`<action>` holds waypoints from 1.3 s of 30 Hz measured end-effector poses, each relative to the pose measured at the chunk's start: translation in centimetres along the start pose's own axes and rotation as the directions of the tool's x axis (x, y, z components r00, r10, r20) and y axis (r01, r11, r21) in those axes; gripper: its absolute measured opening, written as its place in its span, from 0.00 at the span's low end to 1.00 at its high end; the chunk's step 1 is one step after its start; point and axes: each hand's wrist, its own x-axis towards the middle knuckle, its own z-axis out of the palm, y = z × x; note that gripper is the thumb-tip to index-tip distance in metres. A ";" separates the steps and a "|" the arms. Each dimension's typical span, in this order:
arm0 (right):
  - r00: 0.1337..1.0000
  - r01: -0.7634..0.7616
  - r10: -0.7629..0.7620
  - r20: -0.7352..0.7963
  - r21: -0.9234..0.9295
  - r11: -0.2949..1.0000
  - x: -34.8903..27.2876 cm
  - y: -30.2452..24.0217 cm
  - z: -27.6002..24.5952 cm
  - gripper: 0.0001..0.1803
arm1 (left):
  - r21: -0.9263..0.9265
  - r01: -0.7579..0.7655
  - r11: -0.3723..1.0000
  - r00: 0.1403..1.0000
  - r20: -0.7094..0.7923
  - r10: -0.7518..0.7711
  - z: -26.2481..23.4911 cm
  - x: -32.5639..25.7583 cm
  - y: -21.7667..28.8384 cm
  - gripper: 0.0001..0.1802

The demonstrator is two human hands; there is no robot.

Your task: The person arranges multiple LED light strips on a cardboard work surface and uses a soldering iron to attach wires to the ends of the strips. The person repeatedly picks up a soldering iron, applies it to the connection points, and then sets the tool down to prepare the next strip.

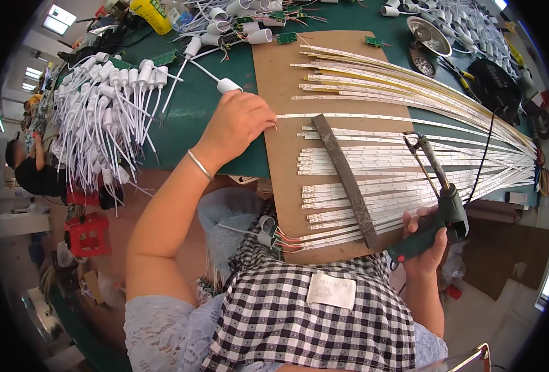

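My left hand (238,121) is closed at the left edge of a brown board, around the leads of a white plastic cap (228,85) that shows just beyond its knuckles. Thin wire ends poke out by the fingertips, at the end of one white LED strip (343,116). In my right hand (424,245) is a green soldering gun (439,217), its metal tip pointing up and away over the strips. A dark metal bar (346,180) lies across several strips. Nearest me, coloured wires join a white cap (266,230) to the strips' ends.
The brown board (281,68) lies on a green table (191,93). White caps with cables (110,87) are heaped at the left, more at the far side. At the far right are a metal bowl (428,36) and pliers (464,77). A black cord (486,149) hangs beside the gun.
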 end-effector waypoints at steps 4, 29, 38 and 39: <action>0.996 -0.004 0.002 0.084 0.022 1.000 0.0 -0.2 0.3 0.29 | -0.049 0.032 0.998 0.996 -0.087 -0.036 0.8 -0.8 0.0 0.06; 0.971 -0.148 0.212 0.106 -0.425 0.893 -7.1 -1.5 2.4 0.27 | -0.225 0.436 0.871 0.900 0.121 -0.419 -0.2 -5.3 16.8 0.07; 0.899 0.178 0.187 0.395 -0.721 0.669 -6.4 -2.2 1.9 0.21 | -0.238 0.444 0.864 0.896 0.136 -0.423 -0.3 -5.2 16.9 0.07; 0.905 0.167 0.184 0.384 -0.718 0.676 -6.6 -2.1 1.8 0.20 | -0.242 0.448 0.861 0.894 0.139 -0.426 -0.3 -5.2 16.9 0.06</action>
